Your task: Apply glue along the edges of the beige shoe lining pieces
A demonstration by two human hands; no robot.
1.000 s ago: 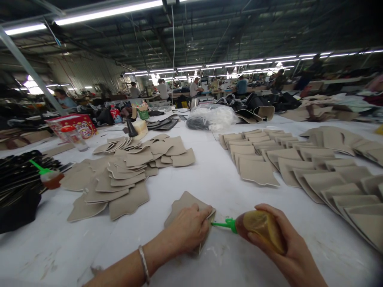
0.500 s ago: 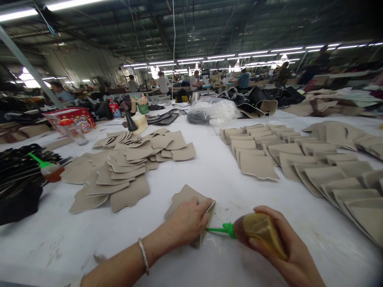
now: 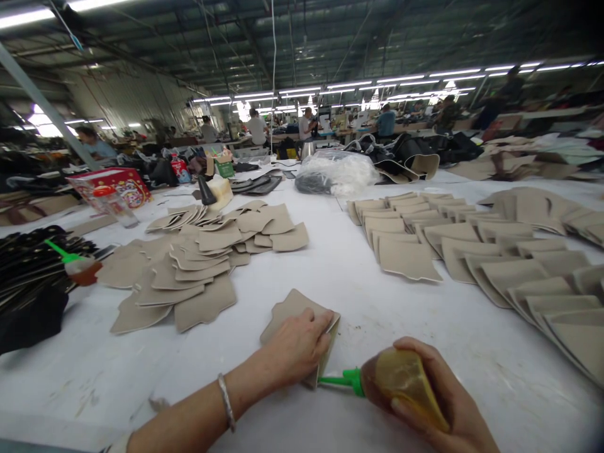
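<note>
My left hand (image 3: 302,343) lies on a beige leather-like piece (image 3: 287,308), its fingers closed and pressing near the right corner. Along that right side the piece is folded or layered, and an inner face shows. In my right hand (image 3: 443,390) is a squeeze bottle (image 3: 399,384) of amber liquid, tilted on its side with the green nozzle pointing left. The nozzle tip meets the lower end of the piece's right edge; whether liquid is coming out I cannot tell. A bracelet (image 3: 226,402) circles my left wrist.
Beige pieces (image 3: 207,270) lie piled at the left, and overlapping rows of beige pieces (image 3: 486,258) fill the right. A second green-tipped bottle (image 3: 78,267) rests beside black pieces (image 3: 33,308). Farther back are a plastic-wrapped bundle (image 3: 335,173) and a red box (image 3: 117,185).
My right hand has moved the bottle slightly left and down, so its tip sits lower along the piece's edge. The left hand keeps its place.
</note>
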